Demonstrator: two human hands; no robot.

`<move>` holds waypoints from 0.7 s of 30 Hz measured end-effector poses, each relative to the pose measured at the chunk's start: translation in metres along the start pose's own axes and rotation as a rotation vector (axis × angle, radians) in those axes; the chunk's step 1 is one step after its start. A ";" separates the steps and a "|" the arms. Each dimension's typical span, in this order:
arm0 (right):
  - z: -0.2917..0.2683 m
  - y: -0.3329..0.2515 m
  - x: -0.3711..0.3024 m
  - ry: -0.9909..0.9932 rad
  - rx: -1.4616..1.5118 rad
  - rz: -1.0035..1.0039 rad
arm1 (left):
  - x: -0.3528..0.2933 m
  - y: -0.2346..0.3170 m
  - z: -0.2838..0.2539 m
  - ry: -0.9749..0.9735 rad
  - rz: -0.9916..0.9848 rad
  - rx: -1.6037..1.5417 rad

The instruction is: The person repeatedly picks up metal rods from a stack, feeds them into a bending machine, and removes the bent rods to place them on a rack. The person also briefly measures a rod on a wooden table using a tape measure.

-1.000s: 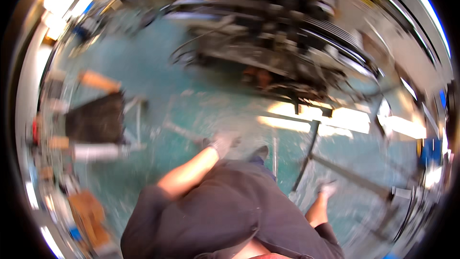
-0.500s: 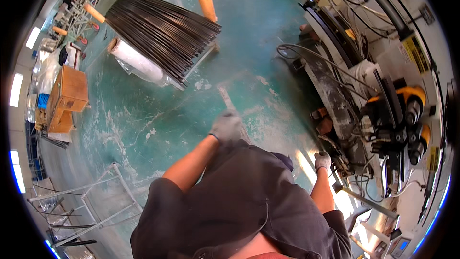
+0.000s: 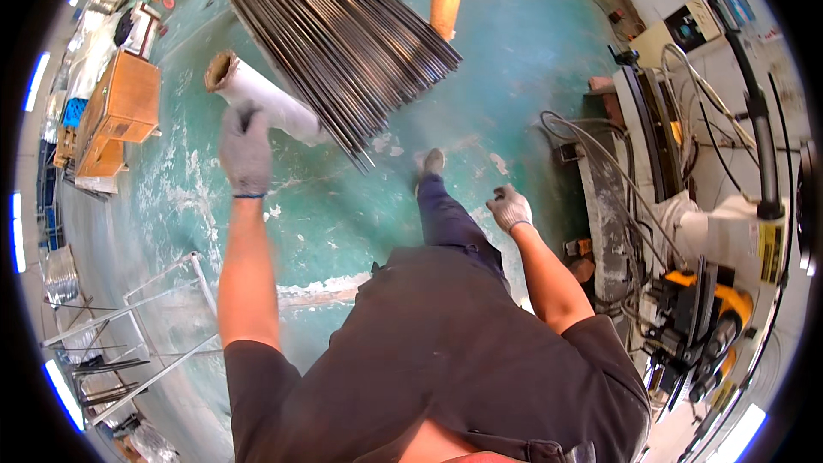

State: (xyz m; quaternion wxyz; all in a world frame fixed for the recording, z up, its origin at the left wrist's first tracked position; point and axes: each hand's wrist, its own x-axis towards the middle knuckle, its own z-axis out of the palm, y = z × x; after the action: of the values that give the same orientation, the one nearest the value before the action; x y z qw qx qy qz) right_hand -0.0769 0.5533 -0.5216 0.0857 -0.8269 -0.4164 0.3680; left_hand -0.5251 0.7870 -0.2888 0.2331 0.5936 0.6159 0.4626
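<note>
One left hand [image 3: 246, 150], gloved, fingers curled, crossing the view of a white-wrapped roll [image 3: 287, 111]; contact cannot be told. One right hand [image 3: 511, 210], gloved, fingers bent; whether they close together cannot be told. Dark rods [image 3: 334, 34], ahead beside the roll, lie lengthwise, presumably for orderly stacking.

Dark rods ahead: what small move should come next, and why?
Probably a short step toward the dark rods: they lie ahead and leftward of the visible shoe, and the left gloved hand and right gloved hand both appear apart from them, with no object visible in either grip.
</note>
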 end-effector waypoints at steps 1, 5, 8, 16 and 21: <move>-0.002 -0.027 0.025 -0.016 -0.004 -0.028 | 0.030 0.000 -0.002 0.027 0.054 0.086; 0.004 -0.115 0.132 -0.010 -0.026 -0.159 | 0.138 0.002 0.008 0.206 0.024 0.489; 0.006 -0.193 0.198 0.009 -0.080 -0.196 | 0.195 -0.053 0.015 0.166 -0.016 0.768; 0.026 -0.338 0.346 0.021 -0.005 -0.309 | 0.238 -0.046 0.075 0.166 0.069 1.098; 0.062 -0.393 0.347 0.148 -0.271 -0.119 | 0.249 -0.021 0.082 0.183 0.076 1.084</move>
State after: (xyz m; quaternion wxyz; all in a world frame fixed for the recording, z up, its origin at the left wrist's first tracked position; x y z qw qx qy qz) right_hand -0.2321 1.0547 -0.5762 0.0257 -0.8298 -0.5029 0.2407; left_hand -0.5138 1.0498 -0.2793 -0.1773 0.6077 0.7619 0.1369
